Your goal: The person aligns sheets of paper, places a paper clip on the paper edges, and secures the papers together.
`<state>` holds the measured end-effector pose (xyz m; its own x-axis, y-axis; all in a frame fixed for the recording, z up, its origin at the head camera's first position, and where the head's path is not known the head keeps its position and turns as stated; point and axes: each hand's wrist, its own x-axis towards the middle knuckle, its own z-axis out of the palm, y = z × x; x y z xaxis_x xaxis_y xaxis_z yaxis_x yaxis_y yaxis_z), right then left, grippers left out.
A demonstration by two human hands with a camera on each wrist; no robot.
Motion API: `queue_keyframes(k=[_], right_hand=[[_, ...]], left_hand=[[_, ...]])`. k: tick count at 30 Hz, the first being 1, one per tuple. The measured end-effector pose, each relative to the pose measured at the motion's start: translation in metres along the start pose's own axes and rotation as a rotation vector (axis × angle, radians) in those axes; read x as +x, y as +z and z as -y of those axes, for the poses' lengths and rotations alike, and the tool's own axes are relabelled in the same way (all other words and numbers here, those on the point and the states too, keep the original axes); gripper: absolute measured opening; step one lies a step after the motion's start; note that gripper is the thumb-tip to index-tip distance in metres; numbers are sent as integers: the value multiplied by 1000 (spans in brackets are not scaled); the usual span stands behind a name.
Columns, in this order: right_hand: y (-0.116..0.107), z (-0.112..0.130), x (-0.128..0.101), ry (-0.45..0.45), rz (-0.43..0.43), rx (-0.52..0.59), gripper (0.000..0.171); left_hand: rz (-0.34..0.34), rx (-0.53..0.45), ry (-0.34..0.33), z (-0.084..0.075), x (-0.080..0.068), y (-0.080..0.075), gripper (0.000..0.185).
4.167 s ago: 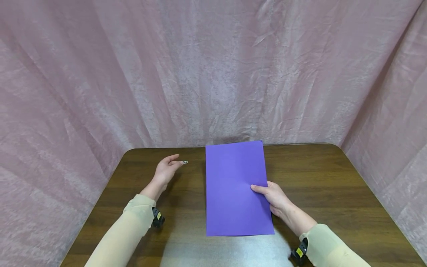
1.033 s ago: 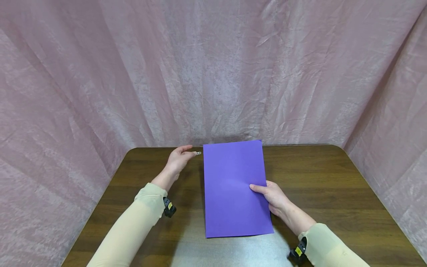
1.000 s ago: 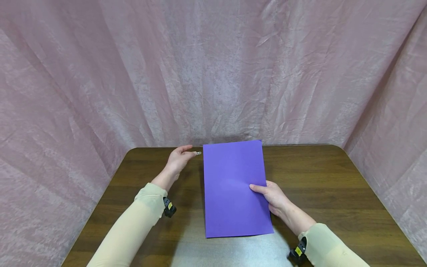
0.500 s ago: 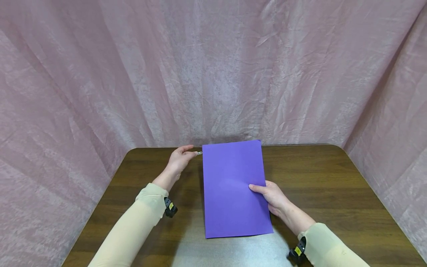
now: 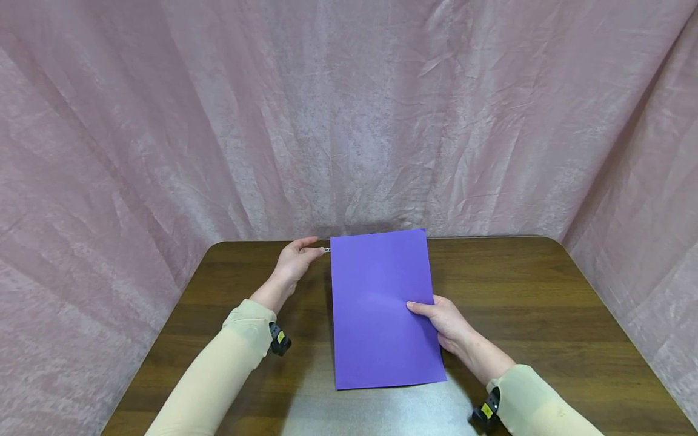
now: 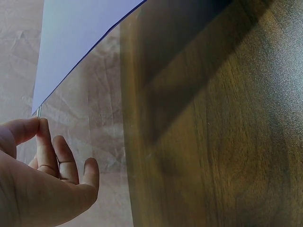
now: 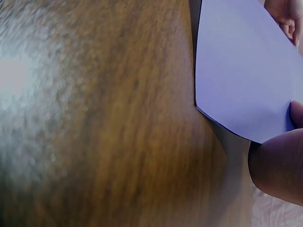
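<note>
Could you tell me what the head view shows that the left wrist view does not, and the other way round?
Only the head view shows the right hand gripping the purple paper's right edge, both sleeves, the whole sheet and the pink curtain spread behind the table.

Only the left wrist view shows the underside of the paper's far left corner raised off the table, and the left hand's thumb and forefinger pinched together just below it.

Both show the left hand pinching a small paper clip at that corner, the paper and the dark wooden table.
</note>
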<state>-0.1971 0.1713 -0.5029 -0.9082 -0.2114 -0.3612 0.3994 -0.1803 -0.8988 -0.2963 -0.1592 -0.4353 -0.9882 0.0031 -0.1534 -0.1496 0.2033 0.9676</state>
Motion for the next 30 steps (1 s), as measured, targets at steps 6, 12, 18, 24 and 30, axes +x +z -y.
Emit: queue_keyframes(k=[6, 12, 18, 24, 30], right_hand=[[1, -1, 0, -4, 1, 3, 13], [1, -1, 0, -4, -1, -7, 13], [2, -1, 1, -9, 12, -7, 14], [3, -2, 1, -6, 7, 4, 15], [4, -2, 1, -4, 6, 8, 16]], left_hand=[[5, -3, -7, -1, -2, 0, 50], [-1, -11, 1, -2, -2, 1, 51], [-9, -6, 19, -2, -1, 2, 50], [-11, -7, 24, -1, -1, 2, 51], [-12, -5, 20, -1, -1, 2, 51]])
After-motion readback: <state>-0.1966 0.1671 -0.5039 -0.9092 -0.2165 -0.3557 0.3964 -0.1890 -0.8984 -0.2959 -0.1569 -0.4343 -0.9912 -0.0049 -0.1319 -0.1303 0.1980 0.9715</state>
